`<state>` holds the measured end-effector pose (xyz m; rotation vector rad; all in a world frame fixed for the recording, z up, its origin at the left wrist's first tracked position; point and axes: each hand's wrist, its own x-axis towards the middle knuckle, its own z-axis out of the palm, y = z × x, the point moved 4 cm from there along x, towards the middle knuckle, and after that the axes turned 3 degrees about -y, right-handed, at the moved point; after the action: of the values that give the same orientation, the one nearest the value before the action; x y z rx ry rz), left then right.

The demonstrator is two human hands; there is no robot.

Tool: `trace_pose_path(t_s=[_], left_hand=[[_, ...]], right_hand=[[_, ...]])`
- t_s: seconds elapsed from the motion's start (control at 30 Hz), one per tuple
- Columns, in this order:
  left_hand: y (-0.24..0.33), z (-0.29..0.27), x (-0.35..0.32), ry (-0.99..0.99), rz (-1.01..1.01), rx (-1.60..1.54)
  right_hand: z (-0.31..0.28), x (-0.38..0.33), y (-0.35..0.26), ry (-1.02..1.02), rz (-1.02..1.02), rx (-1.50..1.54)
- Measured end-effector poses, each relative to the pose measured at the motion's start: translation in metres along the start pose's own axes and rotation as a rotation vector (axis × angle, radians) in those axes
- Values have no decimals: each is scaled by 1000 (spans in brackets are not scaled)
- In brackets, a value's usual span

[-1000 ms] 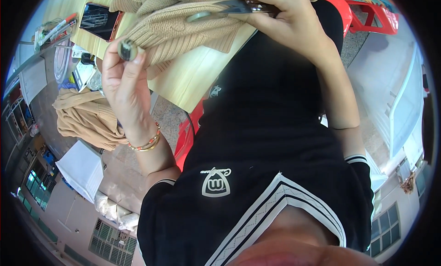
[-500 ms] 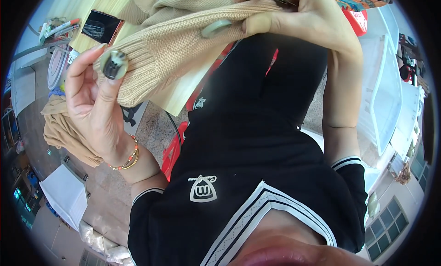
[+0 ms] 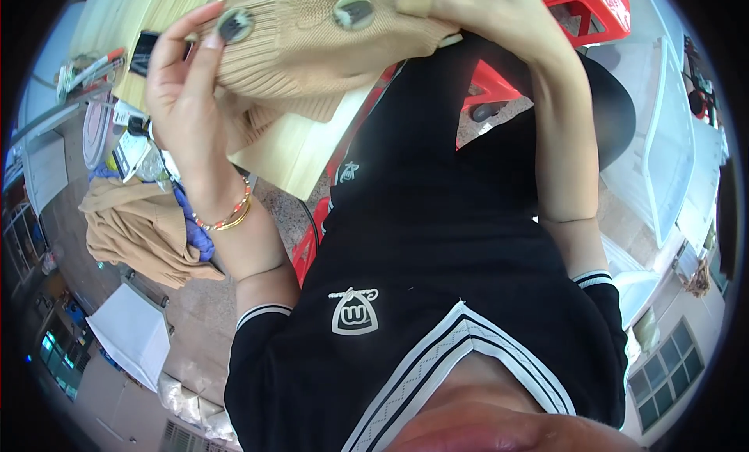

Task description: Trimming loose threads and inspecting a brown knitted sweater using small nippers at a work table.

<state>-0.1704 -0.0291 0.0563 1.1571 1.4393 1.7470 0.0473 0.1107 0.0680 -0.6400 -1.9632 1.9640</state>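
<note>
The beige knit garment [image 3: 312, 62] should handle as something light and soft, likely to stretch and sag between two holds rather than stay flat, with little risk of slipping because the ribbed yarn gives grip; the dark marbled left button [image 3: 235, 24] and the similar right button [image 3: 353, 12] look hard and smooth, so those would probably slide under the fingertips more easily than the knit. The ribbed edge beside the left button seems the best place to take hold, with a second hold on the plainer knit past the right button, to keep the stretch between them taut without pulling loops. The garment is at the top of the view, spanning from hand to hand above the pale wooden desk [image 3: 290, 159], and part of its ribbing lies over the desk's edge. The left hand [image 3: 191, 93] has its thumb and forefinger narrowly set on the ribbed edge, with the left button just beside their tips. The right hand [image 3: 507, 19] has its thumb laid on the knit to the right of the other button, apparently pinching it, though its remaining fingers are mostly hidden or cut off, so I cannot tell what else they hold
</note>
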Motion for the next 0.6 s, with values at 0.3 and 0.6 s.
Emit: trace_pose_path(t_s=[0.3,0.6], left_hand=[[-5,51,38,80,620,1135],[-18,82,23,-197,341,803]], right_hand=[[-31,8,39,142,106,69],[-34,10,46,143,137,129]])
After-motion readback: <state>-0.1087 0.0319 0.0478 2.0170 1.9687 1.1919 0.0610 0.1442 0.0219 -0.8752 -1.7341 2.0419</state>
